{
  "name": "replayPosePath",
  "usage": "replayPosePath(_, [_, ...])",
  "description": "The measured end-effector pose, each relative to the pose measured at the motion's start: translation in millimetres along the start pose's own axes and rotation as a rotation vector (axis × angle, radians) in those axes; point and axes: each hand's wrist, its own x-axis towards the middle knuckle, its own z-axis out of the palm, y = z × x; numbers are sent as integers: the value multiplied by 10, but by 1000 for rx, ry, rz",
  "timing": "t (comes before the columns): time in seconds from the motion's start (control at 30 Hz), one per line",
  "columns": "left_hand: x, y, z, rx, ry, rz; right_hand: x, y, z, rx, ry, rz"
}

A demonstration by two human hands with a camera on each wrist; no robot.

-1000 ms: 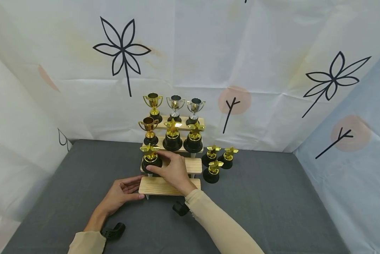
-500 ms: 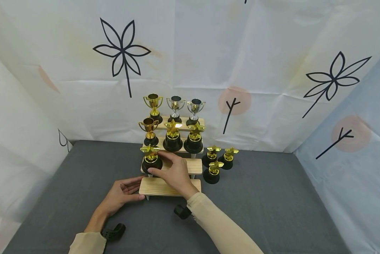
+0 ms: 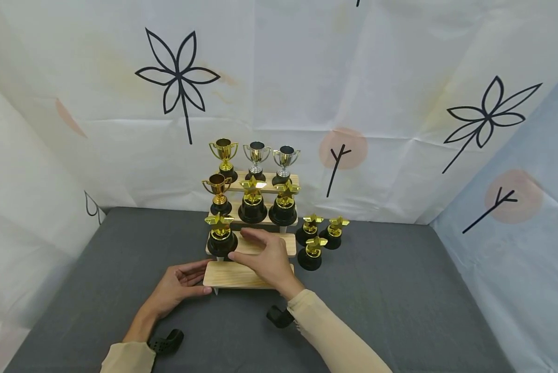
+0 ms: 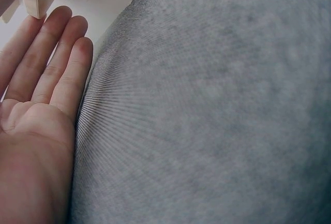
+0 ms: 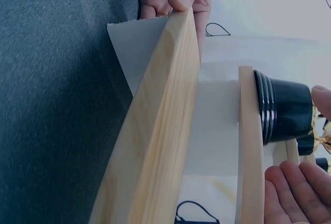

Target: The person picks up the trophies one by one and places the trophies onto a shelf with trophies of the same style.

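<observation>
A stepped wooden display stand (image 3: 241, 274) holds small trophies on its shelves. A gold star trophy (image 3: 221, 237) with a black base stands upright at the left end of the second shelf from the bottom. My right hand (image 3: 268, 259) is just right of it over that shelf, fingers and thumb apart and holding nothing. In the right wrist view, the black base (image 5: 284, 107) sits on the shelf board. My left hand (image 3: 178, 284) is at the left end of the lowest shelf, its thumb at the front corner. Its fingers (image 4: 70, 81) are straight in the left wrist view.
Higher up stand gold and silver cups, a bronze-coloured cup (image 3: 218, 189) and two more star trophies (image 3: 252, 202). Three star trophies (image 3: 310, 254) stand on the grey table (image 3: 381, 290) right of the stand. A white patterned cloth (image 3: 297, 67) hangs behind.
My right hand has let go of the star trophy on the second shelf and drawn back to the right. The left hand has stayed at the lowest shelf.
</observation>
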Motion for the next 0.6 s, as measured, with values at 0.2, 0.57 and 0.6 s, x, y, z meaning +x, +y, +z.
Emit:
replayPosePath(0.2, [-4, -8, -4, 8, 5, 4, -55, 9, -108, 18, 2, -2])
replayPosePath(0.57, [-4, 11, 6, 12, 29, -28, -203, -23, -365, 36, 25, -50])
replayPosePath(0.6, [-5, 12, 7, 12, 29, -30, -218, -27, -390, 36, 28, -49])
